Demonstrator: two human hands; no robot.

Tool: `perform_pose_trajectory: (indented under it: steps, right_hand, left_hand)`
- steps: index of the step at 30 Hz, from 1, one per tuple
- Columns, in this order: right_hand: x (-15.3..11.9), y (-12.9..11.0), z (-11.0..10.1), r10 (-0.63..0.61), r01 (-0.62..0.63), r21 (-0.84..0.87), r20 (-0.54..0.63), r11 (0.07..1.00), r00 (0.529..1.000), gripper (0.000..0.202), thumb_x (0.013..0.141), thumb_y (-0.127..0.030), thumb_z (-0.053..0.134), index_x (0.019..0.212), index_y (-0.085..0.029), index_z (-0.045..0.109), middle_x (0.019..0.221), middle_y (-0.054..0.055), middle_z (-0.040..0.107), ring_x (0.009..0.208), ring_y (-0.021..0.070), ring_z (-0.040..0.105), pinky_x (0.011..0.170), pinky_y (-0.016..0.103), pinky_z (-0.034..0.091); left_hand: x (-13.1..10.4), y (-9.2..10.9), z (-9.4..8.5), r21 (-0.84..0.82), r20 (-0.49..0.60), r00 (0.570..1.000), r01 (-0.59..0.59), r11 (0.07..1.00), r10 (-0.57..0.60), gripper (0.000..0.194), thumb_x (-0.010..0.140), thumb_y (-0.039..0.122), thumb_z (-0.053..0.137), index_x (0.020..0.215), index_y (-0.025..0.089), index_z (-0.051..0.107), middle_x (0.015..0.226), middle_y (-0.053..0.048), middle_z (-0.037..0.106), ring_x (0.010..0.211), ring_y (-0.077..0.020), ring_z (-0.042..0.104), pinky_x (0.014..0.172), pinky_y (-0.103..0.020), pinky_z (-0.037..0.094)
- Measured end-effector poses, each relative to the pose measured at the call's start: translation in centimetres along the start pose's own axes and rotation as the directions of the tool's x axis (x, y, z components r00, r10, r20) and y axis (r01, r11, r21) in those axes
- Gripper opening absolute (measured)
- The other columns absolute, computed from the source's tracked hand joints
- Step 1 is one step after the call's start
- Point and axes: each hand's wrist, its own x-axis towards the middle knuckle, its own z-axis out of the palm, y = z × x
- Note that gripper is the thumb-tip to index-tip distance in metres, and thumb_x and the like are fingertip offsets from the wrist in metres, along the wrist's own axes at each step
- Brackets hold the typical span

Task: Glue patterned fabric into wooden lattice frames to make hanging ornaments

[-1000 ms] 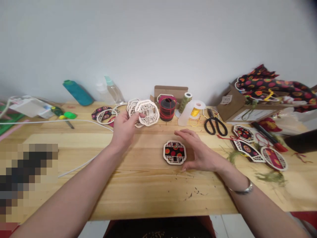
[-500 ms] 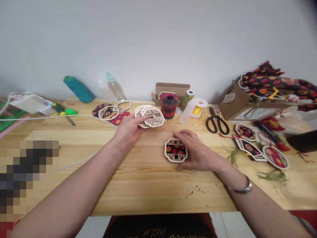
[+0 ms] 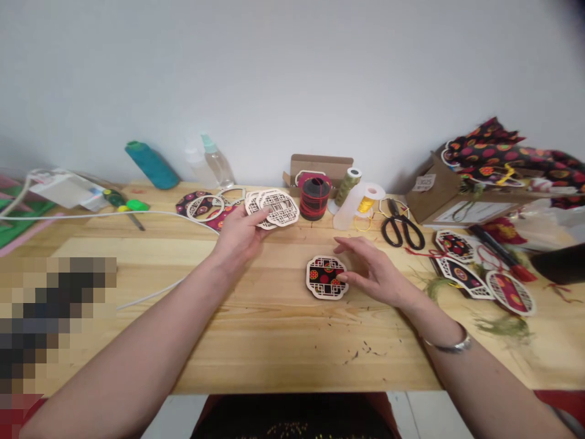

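Several pale openwork wooden frames [image 3: 281, 208] are fanned out in my left hand [image 3: 240, 238], with the thumb on top of them. In front of me a scalloped wooden frame over black patterned fabric [image 3: 326, 277] lies flat on the wooden table [image 3: 256, 347]. My right hand [image 3: 370, 271] is at its right side, fingers apart; the thumb tip overlaps the frame's right edge, and whether it presses there I cannot tell.
Behind stand a black-and-red thread spool [image 3: 315, 198], a yellow spool [image 3: 368, 198] and black scissors [image 3: 402, 228]. Finished ornaments [image 3: 464, 274] and a cardboard box [image 3: 443, 198] are at the right. A white cable [image 3: 155, 213], teal cone [image 3: 150, 164] and spray bottle [image 3: 218, 164] are at the left.
My right hand has loosened from the fabric-backed frame and shifted slightly right and up, its fingers spreading. The frames in my left hand have moved slightly left and up.
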Motion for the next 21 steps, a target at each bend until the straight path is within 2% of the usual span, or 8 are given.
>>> perform_pose_trajectory:
  steps: [7,16,21]
  right_hand:
    - [-0.01,-0.12,0.04,0.025,-0.024,-0.012,0.013,1.000,1.000,0.054,0.083,-0.038,0.064,0.132,-0.021,0.050,0.108,0.010,0.065,0.101,0.0231,0.057,0.091,0.042,0.046]
    - [0.11,-0.31,-0.11,-0.014,0.014,-0.035,0.005,0.999,1.000,0.049,0.084,-0.039,0.062,0.129,-0.021,0.054,0.106,0.011,0.066,0.098,0.0233,0.059,0.086,0.041,0.048]
    - [0.22,-0.42,-0.10,-0.020,0.020,-0.038,-0.012,0.999,1.000,0.048,0.084,-0.040,0.062,0.128,-0.021,0.054,0.105,0.011,0.066,0.097,0.0236,0.059,0.085,0.041,0.049]
  left_hand:
    - [0.15,0.14,-0.12,-0.018,-0.038,0.999,-0.031,0.999,0.030,0.013,0.070,0.003,0.067,0.081,0.010,0.064,0.087,-0.010,0.073,0.094,-0.0257,0.069,0.086,-0.049,0.055]
    - [0.14,-0.03,-0.08,-0.032,-0.027,0.998,-0.066,0.997,0.065,0.029,0.066,0.000,0.067,0.091,0.014,0.066,0.089,-0.008,0.074,0.092,-0.0230,0.069,0.085,-0.041,0.056]
    - [0.02,-0.02,-0.03,-0.022,0.004,0.999,-0.046,0.999,0.046,0.034,0.062,0.002,0.072,0.093,0.015,0.066,0.086,-0.006,0.074,0.088,-0.0219,0.070,0.081,-0.039,0.057]
